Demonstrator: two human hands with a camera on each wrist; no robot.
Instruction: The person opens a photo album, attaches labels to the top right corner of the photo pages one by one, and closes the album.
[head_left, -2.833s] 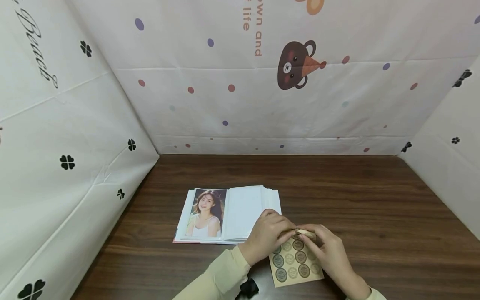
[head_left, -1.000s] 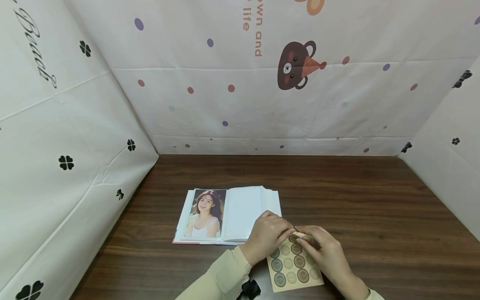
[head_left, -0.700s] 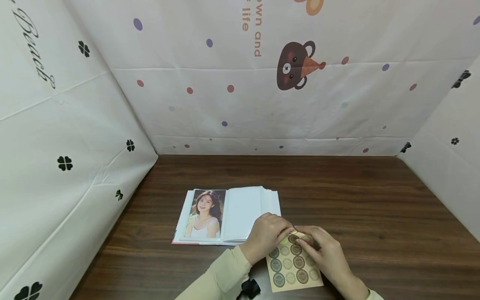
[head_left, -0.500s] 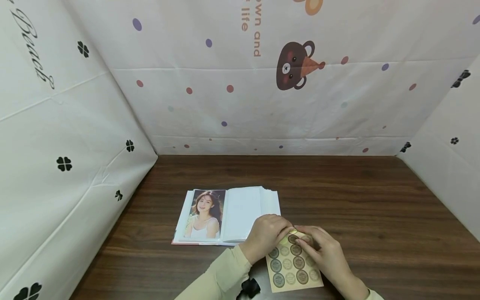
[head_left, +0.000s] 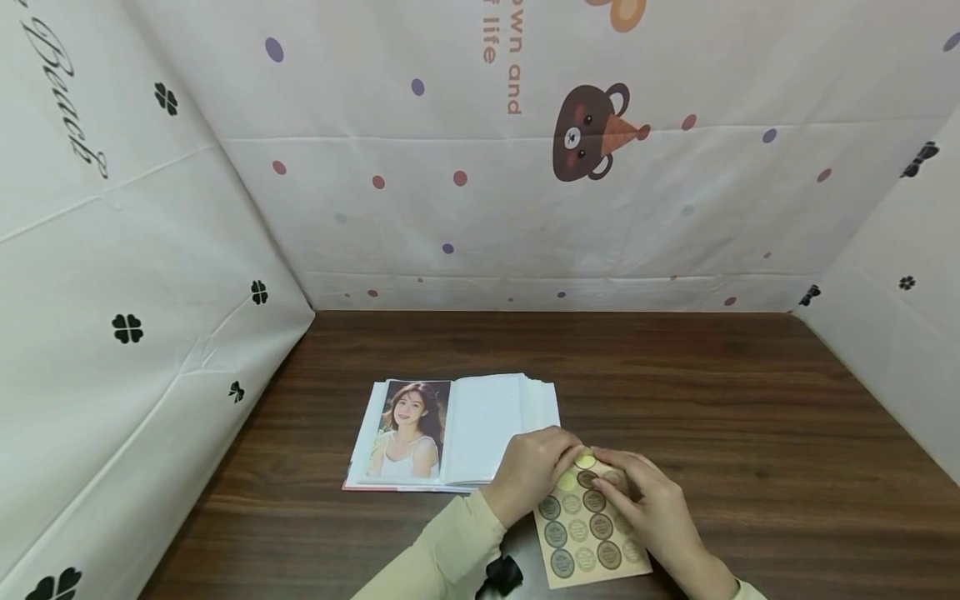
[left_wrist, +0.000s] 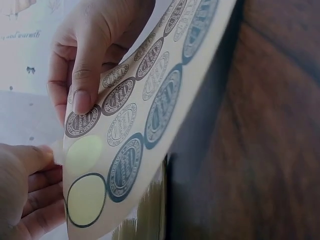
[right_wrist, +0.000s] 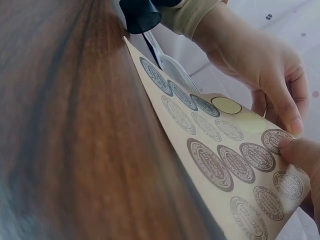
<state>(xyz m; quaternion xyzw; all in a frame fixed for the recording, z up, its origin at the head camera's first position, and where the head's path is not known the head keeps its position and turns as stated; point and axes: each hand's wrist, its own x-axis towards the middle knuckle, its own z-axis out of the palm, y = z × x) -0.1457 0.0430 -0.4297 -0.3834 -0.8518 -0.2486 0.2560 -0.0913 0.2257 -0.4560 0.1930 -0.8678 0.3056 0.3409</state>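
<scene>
A tan sticker sheet (head_left: 588,537) with rows of round brown seals lies near the table's front edge, its top end raised. My left hand (head_left: 528,477) pinches the sheet's top left corner, beside two pale blank circles (left_wrist: 86,199). My right hand (head_left: 652,504) holds the top right part of the sheet. Its thumb (left_wrist: 82,95) presses at the rim of a brown seal, and its fingers lie behind the sheet. In the right wrist view the sheet (right_wrist: 210,165) slopes up from the wood between both hands.
An open photo album (head_left: 480,425) lies just left of the hands, with a portrait photo (head_left: 408,429) on its left page. A small black object (head_left: 501,573) sits by my left sleeve. Patterned cloth walls (head_left: 150,275) close in the dark wooden table (head_left: 712,392) on three sides.
The sheet's curled top end has flattened out. My left fingers have drawn back a little, and two pale blank circles now show at the sheet's top. Both hands stay in place.
</scene>
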